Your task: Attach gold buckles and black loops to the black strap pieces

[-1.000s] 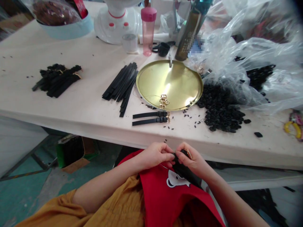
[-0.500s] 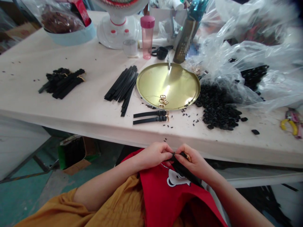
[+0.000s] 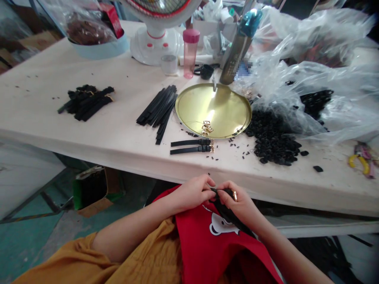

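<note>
My left hand [image 3: 194, 192] and my right hand [image 3: 240, 204] meet just below the table's front edge, above a red cloth on my lap. Both pinch a black strap [image 3: 227, 213] that trails down to the right under my right palm. A small gold buckle [image 3: 235, 195] shows at my right fingers. On the table above lie two finished black straps with gold buckles [image 3: 192, 146], side by side. Behind them a round gold tray [image 3: 225, 102] holds a few gold buckles [image 3: 207, 127].
A row of plain black straps [image 3: 159, 106] lies left of the tray, another strap pile [image 3: 87, 101] farther left. A heap of small black loops [image 3: 274, 136] spills from clear plastic bags [image 3: 322, 79] on the right. A fan base [image 3: 156, 43], pink bottle [image 3: 190, 53] and yellow pliers [image 3: 359, 162] stand around.
My hands keep working the strap in place, fingers shifting slightly. The view has tilted up a little, so the table sits lower in the picture.
</note>
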